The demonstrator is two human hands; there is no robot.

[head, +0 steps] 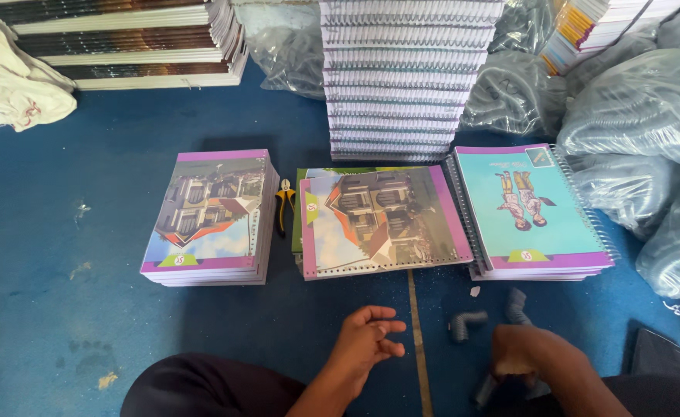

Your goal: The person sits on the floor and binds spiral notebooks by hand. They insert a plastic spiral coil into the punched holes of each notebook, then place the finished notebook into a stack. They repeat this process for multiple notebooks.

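The short grey plastic spiral coil (485, 386) sits low on the blue floor (62, 309), gripped by the right hand (527, 354). The left hand (364, 340) hovers beside it, fingers loosely curled and empty, near the unbound purple-edged house-picture notebook (382, 222).

The right hand (527, 351) at the lower right of the frame curls downward, so its fingers and whatever they close on are hidden, with only a grey coiled piece (485, 388) poking out beneath. The flat black slab (659, 354) at the lower right is half hidden behind the forearm. The tall stack of white spiral-bound pads (408, 73) at top centre and the clear plastic bags of coiled wire (649, 108) at the right are cut off by the frame edges.
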